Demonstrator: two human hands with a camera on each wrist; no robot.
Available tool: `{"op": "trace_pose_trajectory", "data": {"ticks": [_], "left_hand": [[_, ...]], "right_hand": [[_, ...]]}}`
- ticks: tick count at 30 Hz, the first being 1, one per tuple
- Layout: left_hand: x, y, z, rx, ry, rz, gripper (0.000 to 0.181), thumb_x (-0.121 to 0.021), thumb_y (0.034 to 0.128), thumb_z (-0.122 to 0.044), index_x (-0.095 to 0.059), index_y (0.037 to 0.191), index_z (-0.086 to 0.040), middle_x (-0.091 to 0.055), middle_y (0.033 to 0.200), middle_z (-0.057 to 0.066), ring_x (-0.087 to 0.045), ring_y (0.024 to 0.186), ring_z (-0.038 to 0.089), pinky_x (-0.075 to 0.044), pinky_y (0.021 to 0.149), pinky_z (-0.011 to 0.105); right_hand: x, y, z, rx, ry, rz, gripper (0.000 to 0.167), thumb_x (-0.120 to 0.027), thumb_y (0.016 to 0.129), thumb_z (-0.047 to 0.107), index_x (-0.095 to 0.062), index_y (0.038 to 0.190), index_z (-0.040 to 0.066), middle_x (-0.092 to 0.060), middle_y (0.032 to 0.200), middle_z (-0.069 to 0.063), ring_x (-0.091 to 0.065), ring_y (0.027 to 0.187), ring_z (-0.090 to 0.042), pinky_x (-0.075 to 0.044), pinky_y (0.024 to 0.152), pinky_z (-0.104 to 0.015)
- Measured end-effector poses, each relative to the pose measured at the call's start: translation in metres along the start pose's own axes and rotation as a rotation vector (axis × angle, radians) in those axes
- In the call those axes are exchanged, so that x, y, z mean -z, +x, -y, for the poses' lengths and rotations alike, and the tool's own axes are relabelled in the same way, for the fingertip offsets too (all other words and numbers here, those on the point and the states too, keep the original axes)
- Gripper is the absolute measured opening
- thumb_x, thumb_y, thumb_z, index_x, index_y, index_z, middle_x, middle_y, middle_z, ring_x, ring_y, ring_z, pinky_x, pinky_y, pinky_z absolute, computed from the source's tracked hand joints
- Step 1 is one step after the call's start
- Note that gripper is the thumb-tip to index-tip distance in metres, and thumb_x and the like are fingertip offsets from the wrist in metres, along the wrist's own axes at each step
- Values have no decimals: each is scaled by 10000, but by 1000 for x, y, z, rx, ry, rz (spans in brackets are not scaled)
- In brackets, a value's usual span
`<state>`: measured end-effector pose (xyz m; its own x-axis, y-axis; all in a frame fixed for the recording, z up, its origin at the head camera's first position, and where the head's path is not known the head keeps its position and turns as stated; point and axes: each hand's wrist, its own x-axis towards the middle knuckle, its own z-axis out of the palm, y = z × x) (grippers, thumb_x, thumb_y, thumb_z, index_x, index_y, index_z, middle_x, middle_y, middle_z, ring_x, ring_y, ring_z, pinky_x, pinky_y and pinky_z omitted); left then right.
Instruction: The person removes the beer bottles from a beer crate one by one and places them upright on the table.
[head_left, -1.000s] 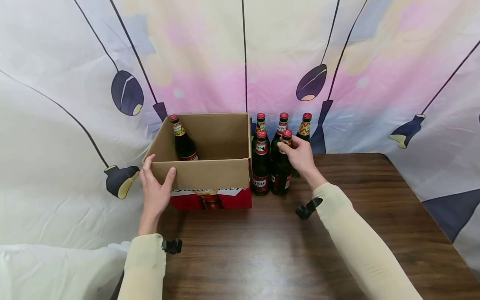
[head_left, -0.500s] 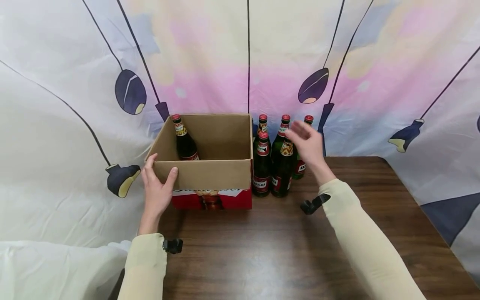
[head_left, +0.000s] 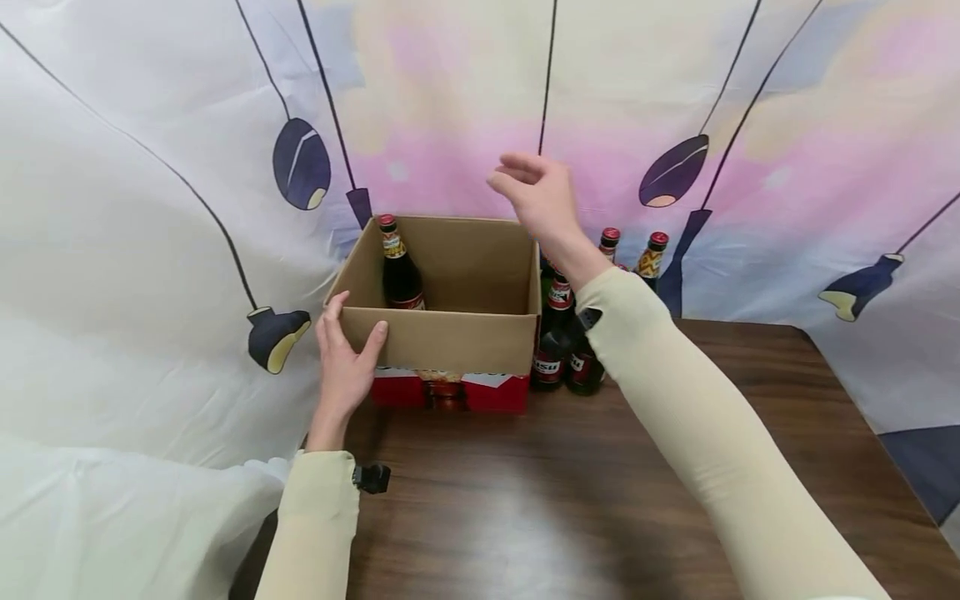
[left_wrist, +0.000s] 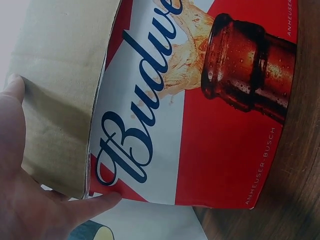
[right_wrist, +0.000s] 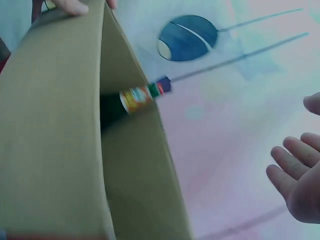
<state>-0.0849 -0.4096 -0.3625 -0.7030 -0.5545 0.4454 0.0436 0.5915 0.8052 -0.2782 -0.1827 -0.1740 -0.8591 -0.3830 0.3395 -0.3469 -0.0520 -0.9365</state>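
My left hand (head_left: 347, 367) grips the front left corner of a cardboard box (head_left: 450, 340), its thumb on the front flap. The left wrist view shows the box's red and white Budweiser side (left_wrist: 220, 170). Inside, at the back left, stands a slightly tilted green beer bottle (head_left: 402, 279) with a red cap. My right hand (head_left: 547, 200) hangs in the air above the box's back right corner, holding nothing, fingers loosely bent. In the right wrist view its fingers (right_wrist: 292, 162) are apart from the box. Several beer bottles (head_left: 547, 368) stand right of the box, partly hidden by my right forearm.
Everything stands on a dark wooden table (head_left: 480, 483). A printed curtain (head_left: 450, 108) hangs close behind the box and bottles. White cloth (head_left: 135, 517) lies at the lower left. Small black cameras are strapped to both wrists.
My right hand has left the neck of a front bottle and moved up and left, over the box. That bottle stays upright. My left hand keeps its place; the head view has shifted left.
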Motion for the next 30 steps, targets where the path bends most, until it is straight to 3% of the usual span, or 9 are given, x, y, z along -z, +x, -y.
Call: {"op": "trace_pose_trajectory", "data": {"ticks": [6,12,17,21,23,26,30], "left_hand": [[-15,-10,-10,-6,-12,-9,733,-704,1010,-294,-294,1611,-209,-222,1673,192,-287,1538,378,-233,1262,641],[-27,-24,-20,28,-13,-4,731,-712,1009,-330,-303,1609,-248,-228,1673,177,-310,1534,378,-258,1251,644],[-36,-31,-27,22,-14,5,731,-714,1012,-331,-305,1612,-246,-234,1672,183,-316,1538,379,-278,1244,632],[-44,-35,-31,15,-10,9,721,-710,1013,-331,-307,1606,-262,-245,1665,178,-345,1516,389,-301,1230,646],[-49,-37,-33,18,-13,13,715,-709,1013,-332,-309,1602,-269,-249,1663,178,-361,1504,400,-310,1219,662],[-57,-43,-37,34,-18,42,723,-703,1014,-359,-293,1606,-288,-234,1669,171,-364,1501,412,-318,1209,685],[-64,-49,-42,63,-29,65,728,-694,1016,-382,-276,1608,-313,-216,1670,154,-365,1493,418,-323,1198,706]], "right_hand": [[-42,10,-17,-81,-65,102,463,-772,962,171,-670,1395,43,-723,1342,-147,-684,1250,-238,-543,1025,-321],[-66,13,-43,-176,-103,203,522,-772,968,171,-623,1449,34,-671,1425,-162,-642,1320,-280,-523,1095,-376],[-82,17,-56,-252,-140,186,492,-778,969,190,-654,1421,43,-628,1490,-127,-582,1393,-276,-476,1156,-408],[-92,21,-70,-293,-174,156,447,-789,953,191,-699,1352,11,-671,1421,-145,-593,1358,-275,-478,1145,-387],[-95,21,-78,-309,-203,163,424,-780,957,191,-710,1334,10,-686,1389,-151,-621,1290,-268,-504,1097,-366],[-93,21,-89,-346,-258,187,412,-771,966,190,-706,1343,37,-695,1354,-137,-635,1104,-243,-529,912,-330],[-89,20,-97,-367,-275,238,449,-767,963,156,-662,1389,59,-691,1350,-140,-565,925,-203,-437,680,-287]]}}
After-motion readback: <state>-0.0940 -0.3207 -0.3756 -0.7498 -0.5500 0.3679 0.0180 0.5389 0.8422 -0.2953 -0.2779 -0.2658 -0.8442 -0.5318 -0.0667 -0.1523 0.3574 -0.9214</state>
